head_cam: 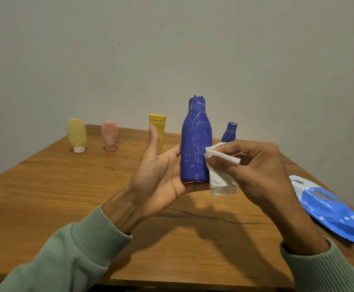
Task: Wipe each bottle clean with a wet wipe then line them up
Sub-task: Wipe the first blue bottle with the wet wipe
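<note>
I see my left hand point(159, 175) carrying the big bottle point(195, 142) upright on flat fingers, thumb clear. My right hand point(260, 165) pinches a wipe point(220, 175) against its right side. The pack point(330, 211) lies on the table point(66, 197).

The right hand point(262, 165) hides the base of the small blue bottle point(230, 132); the wipe pack point(330, 209) runs off the right edge.

no readable text, labels unreadable

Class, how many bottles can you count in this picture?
5: yellow tube and pink tube far left; yellow bottle behind the left hand; big blue bottle resting on it; small blue bottle behind the right hand holding the wipe.
</note>
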`<state>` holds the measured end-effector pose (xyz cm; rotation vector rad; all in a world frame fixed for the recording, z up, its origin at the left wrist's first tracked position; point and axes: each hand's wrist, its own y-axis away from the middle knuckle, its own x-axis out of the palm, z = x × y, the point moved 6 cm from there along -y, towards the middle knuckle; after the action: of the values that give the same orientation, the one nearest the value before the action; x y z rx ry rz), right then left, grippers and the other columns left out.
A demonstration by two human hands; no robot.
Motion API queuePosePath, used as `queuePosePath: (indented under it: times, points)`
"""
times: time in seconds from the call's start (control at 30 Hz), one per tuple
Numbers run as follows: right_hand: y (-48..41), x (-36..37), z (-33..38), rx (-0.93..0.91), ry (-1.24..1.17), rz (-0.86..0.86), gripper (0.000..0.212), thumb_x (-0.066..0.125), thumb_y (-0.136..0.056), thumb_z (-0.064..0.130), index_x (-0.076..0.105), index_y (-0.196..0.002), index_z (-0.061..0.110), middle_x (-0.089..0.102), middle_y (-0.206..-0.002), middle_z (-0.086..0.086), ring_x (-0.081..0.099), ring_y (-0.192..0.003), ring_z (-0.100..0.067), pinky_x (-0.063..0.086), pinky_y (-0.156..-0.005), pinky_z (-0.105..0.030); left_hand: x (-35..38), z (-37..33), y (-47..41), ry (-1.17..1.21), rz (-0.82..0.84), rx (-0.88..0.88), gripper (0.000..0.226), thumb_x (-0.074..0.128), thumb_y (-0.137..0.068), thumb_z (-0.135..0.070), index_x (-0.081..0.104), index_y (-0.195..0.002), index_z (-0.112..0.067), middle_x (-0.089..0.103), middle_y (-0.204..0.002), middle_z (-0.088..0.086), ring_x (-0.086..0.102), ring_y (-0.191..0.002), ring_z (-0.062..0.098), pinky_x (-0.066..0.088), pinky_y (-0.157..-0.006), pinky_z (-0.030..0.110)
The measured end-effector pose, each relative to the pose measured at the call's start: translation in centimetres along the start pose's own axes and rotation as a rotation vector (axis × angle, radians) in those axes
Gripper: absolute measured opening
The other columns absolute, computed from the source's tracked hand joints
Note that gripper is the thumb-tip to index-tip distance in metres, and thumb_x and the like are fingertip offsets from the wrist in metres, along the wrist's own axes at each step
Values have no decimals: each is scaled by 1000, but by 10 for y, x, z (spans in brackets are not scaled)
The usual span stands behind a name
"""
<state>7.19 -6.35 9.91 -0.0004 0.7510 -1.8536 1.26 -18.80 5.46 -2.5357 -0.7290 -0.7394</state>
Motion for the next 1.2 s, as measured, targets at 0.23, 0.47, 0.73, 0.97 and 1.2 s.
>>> queuePosePath:
  times: [0.23,0.47,0.73,0.97,1.2]
  points:
    - [1,3,-2,2,20,1,13,75,-71,26,68,-81,31,68,-88,10,65,-84,-6,54,-58,-17,0,0,-1,-10,-1,4,93,12,-86,-79,32,-148,-12,50,-143,17,49,-130,36,40,-104,57]
    - [2,18,-4,-56,168,124,16,80,-72,20,74,-86,25,69,-89,11,64,-82,-6,50,-59,-14,-4,8,-3,-46,-58,4,90,14,-89,-75,37,-145,-8,51,-141,19,50,-130,34,42,-107,47]
    - [5,31,0,-161,275,211,20,79,-73,22,72,-89,31,66,-91,16,61,-86,-1,48,-65,-9,-10,11,-4,-68,-162,4,86,17,-90,-73,44,-141,-9,56,-136,17,53,-127,32,45,-105,44]
    - [6,30,2,-217,256,115,22,76,-76,14,72,-93,28,63,-91,20,58,-90,4,45,-70,-5,-6,16,-1,-132,-214,-3,82,14,-91,-72,53,-132,-13,64,-127,14,61,-118,28,49,-100,43]
    - [12,30,8,-379,279,-62,28,69,-75,6,73,-99,20,68,-98,8,59,-95,-1,47,-79,-8,-1,20,0,-303,-252,57,71,14,-94,-63,51,-136,-20,66,-124,10,64,-113,20,55,-92,35]
